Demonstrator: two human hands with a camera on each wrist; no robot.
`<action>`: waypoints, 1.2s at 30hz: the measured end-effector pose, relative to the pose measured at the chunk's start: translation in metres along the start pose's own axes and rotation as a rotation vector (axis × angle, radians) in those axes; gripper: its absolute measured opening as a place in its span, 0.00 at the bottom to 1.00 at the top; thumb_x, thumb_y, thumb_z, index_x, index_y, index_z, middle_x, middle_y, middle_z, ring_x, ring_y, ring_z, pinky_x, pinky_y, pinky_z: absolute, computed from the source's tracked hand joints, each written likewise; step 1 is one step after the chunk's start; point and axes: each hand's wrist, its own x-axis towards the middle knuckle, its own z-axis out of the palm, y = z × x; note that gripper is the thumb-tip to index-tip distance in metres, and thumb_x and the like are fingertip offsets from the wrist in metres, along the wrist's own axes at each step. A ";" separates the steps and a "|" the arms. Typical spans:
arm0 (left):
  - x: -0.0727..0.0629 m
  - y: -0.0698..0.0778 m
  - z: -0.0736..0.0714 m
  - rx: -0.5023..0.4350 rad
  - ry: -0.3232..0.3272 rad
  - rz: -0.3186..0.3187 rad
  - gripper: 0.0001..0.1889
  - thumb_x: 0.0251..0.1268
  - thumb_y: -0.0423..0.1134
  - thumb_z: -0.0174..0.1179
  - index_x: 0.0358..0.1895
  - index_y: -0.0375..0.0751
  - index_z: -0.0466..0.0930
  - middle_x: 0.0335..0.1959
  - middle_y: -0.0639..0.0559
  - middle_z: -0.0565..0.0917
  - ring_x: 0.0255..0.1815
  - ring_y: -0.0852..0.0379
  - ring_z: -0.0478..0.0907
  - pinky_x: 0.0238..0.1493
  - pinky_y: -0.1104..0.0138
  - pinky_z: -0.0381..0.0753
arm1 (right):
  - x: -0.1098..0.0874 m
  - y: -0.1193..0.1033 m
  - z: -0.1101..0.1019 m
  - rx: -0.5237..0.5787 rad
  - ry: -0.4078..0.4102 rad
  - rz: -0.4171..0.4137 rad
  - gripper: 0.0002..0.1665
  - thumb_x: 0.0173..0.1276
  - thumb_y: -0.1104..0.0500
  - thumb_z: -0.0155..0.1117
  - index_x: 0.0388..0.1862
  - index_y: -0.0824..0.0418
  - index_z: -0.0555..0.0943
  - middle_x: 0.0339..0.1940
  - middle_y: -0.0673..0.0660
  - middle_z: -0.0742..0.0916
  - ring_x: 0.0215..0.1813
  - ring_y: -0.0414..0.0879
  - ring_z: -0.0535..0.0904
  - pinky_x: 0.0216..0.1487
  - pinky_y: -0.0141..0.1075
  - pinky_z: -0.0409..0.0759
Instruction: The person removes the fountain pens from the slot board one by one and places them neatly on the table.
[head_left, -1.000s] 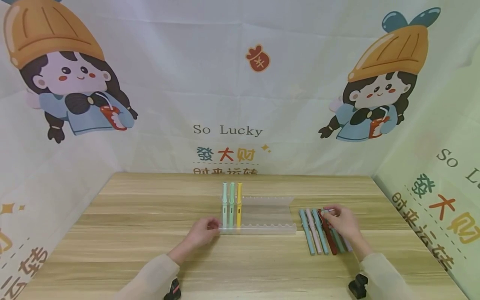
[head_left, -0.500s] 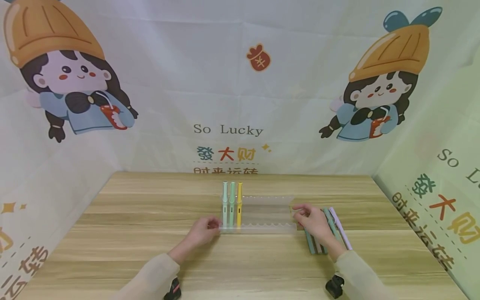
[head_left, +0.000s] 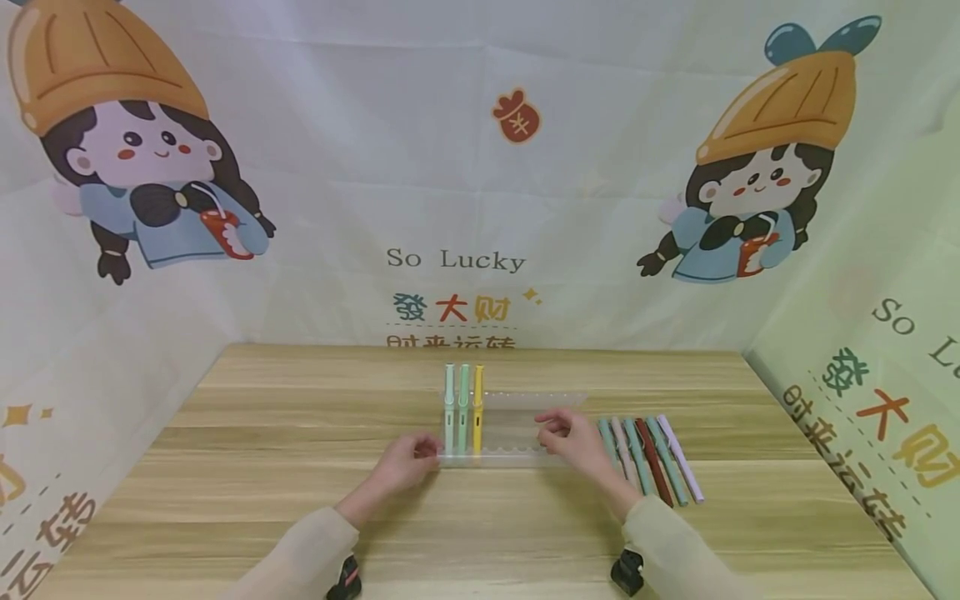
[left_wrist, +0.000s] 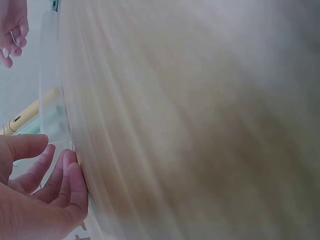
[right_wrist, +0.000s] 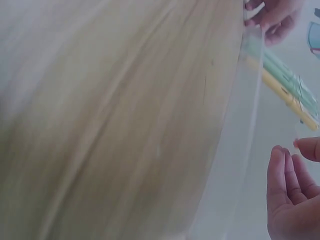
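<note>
A clear plastic pen rack (head_left: 517,460) with scalloped edges stands mid-table. In its left slots lean a pale blue pen (head_left: 449,417), a mint green pen (head_left: 464,417) and a yellow pen (head_left: 478,417). My left hand (head_left: 408,461) holds the rack's left end between thumb and fingertips. Over the right part of the rack is my right hand (head_left: 576,442), its fingers loosely bent. The right wrist view shows nothing between that thumb and the fingers (right_wrist: 286,175). To the right lie several pens side by side: teal ones, a pink one, a dark red pen (head_left: 654,460) and a lilac pen (head_left: 681,458).
The wooden table (head_left: 480,533) ends at a cloth backdrop (head_left: 330,167) printed with cartoon figures and lettering. Cloth also rises at both sides. The right forearm passes in front of the lower ends of the left-hand loose pens.
My right hand has moved left from above the loose pens to the right part of the rack. The loose pens remain in their row. The left hand stays at the rack's left end.
</note>
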 end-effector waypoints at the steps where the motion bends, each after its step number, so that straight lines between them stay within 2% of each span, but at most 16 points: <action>1: 0.000 0.000 0.000 -0.001 0.003 -0.002 0.07 0.51 0.25 0.56 0.35 0.30 0.76 0.28 0.49 0.76 0.32 0.54 0.73 0.36 0.63 0.75 | 0.001 -0.001 0.003 -0.006 -0.001 -0.015 0.12 0.55 0.71 0.56 0.40 0.73 0.77 0.27 0.57 0.82 0.28 0.48 0.78 0.28 0.33 0.77; 6: 0.000 0.001 0.000 -0.009 0.008 -0.002 0.07 0.50 0.24 0.56 0.35 0.30 0.76 0.28 0.48 0.76 0.32 0.54 0.73 0.36 0.63 0.75 | 0.004 -0.004 0.019 -0.009 0.022 -0.036 0.12 0.54 0.71 0.59 0.39 0.71 0.77 0.30 0.59 0.82 0.30 0.46 0.77 0.30 0.33 0.76; 13: 0.001 -0.001 0.001 0.001 0.002 0.006 0.07 0.51 0.25 0.55 0.35 0.30 0.75 0.28 0.49 0.76 0.33 0.53 0.73 0.37 0.62 0.75 | 0.007 -0.005 0.039 0.110 0.008 -0.039 0.14 0.55 0.71 0.58 0.42 0.75 0.74 0.35 0.65 0.82 0.35 0.52 0.79 0.34 0.35 0.77; 17: 0.001 -0.001 0.001 0.001 0.000 0.009 0.07 0.50 0.25 0.56 0.35 0.30 0.75 0.28 0.48 0.76 0.33 0.53 0.73 0.37 0.62 0.75 | 0.011 -0.005 0.048 0.190 0.006 -0.038 0.16 0.55 0.72 0.57 0.44 0.78 0.72 0.37 0.70 0.81 0.38 0.57 0.78 0.37 0.39 0.77; 28: -0.001 0.002 0.000 -0.004 0.011 0.011 0.07 0.50 0.24 0.56 0.34 0.30 0.75 0.27 0.47 0.76 0.32 0.54 0.73 0.36 0.62 0.75 | 0.017 -0.016 0.072 0.263 0.091 0.040 0.18 0.56 0.72 0.58 0.47 0.76 0.71 0.39 0.69 0.80 0.43 0.57 0.77 0.42 0.38 0.76; 36: 0.001 0.000 0.001 -0.001 0.023 0.002 0.06 0.49 0.23 0.56 0.33 0.31 0.76 0.26 0.50 0.76 0.31 0.55 0.73 0.35 0.63 0.74 | 0.023 -0.016 0.085 0.284 0.101 0.103 0.20 0.55 0.71 0.59 0.48 0.73 0.71 0.38 0.67 0.81 0.42 0.56 0.78 0.39 0.36 0.77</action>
